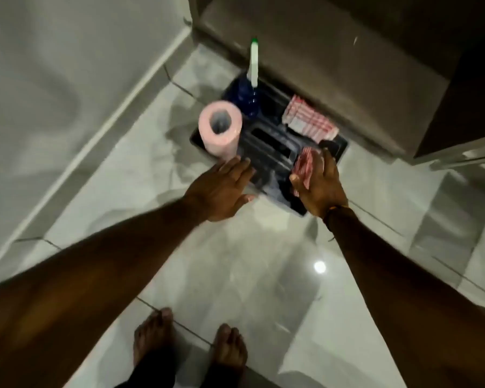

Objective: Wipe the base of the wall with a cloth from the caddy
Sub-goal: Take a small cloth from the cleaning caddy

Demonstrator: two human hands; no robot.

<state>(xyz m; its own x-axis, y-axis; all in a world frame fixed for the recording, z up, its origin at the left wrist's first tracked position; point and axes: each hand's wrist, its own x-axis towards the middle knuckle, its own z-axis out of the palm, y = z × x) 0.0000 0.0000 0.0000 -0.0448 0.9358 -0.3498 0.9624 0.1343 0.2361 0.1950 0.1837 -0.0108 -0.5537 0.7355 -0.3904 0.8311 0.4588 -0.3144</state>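
Observation:
A black caddy (339,148) stands on the tiled floor against a grey step. A folded red-and-white checked cloth (305,119) lies in its far right compartment. A second red-and-white cloth (303,166) sits in the near right compartment, under the fingers and thumb of my right hand (319,186); whether the hand grips it is blurred. My left hand (221,189) hovers spread over the caddy's near left edge, holding nothing. The wall's white base strip (95,141) runs diagonally on the left.
In the caddy stand a pink paper roll (220,127) and a blue spray bottle (249,91) with a white-and-green nozzle. The grey step (333,65) rises behind it. My bare feet (191,348) stand on the glossy floor tiles below.

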